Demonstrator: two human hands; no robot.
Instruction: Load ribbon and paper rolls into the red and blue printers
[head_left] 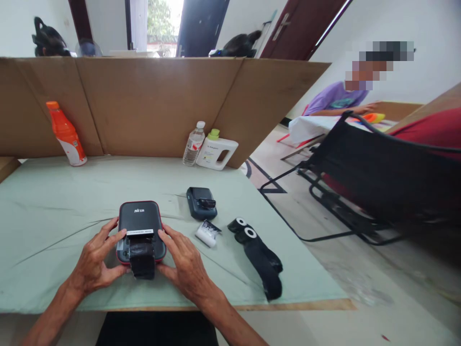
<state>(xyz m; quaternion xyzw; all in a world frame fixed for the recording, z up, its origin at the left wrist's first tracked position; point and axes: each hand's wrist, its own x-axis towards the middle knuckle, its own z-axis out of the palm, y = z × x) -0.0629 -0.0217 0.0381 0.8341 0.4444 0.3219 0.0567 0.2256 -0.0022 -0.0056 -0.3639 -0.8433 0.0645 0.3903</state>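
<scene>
The device [139,218] is held near the table [54,216]'s front edge, its sides clasped by the left hand [95,257] and right hand [185,259], fingers curved and thumbs at the near corners. It is judged stiff, moderately light and smooth, best gripped by its red-edged sides, clear of the flap [142,262]. Its pale logo [139,210] and the strip [139,232]'s small print cannot be read.
</scene>
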